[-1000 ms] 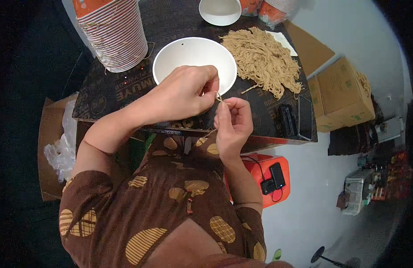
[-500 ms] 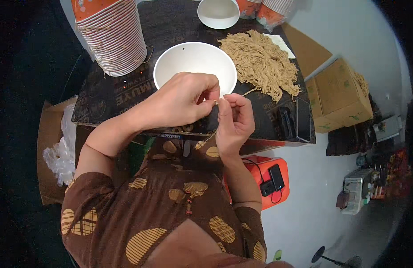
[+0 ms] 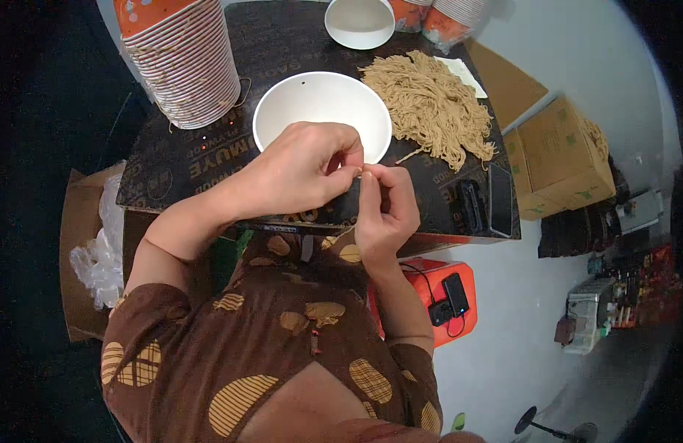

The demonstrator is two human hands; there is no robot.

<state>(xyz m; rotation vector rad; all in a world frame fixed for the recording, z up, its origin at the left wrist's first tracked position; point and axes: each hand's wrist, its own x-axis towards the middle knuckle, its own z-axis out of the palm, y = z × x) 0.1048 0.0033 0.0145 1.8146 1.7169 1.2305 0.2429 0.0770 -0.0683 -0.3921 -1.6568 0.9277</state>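
Observation:
A white paper bucket (image 3: 278,111) stands mouth-up on the dark table, with a small hole close to its far rim. At its near rim my two hands meet, fingertip to fingertip. My left hand (image 3: 304,166) reaches over that rim, thumb and finger pinched. Closed the same way, my right hand (image 3: 388,207) grips a short bit of tan cord (image 3: 360,173) between thumb and forefinger. The cord passes between both hands' fingertips; most of it is hidden by them. A pile of tan cords (image 3: 433,103) lies right of the bucket.
A tall stack of nested orange-and-white buckets (image 3: 183,70) rises at the far left. Another white bucket (image 3: 360,23) and wrapped stacks stand at the back. A dark phone-like slab (image 3: 500,199) lies by the table's right edge. Cardboard boxes (image 3: 559,159) and a red stool (image 3: 459,280) are beyond.
My right hand has shifted slightly down and its fingers have drawn in closer. The strand that stretched from it toward the pile no longer reaches it, and the cord hanging below it is gone from sight.

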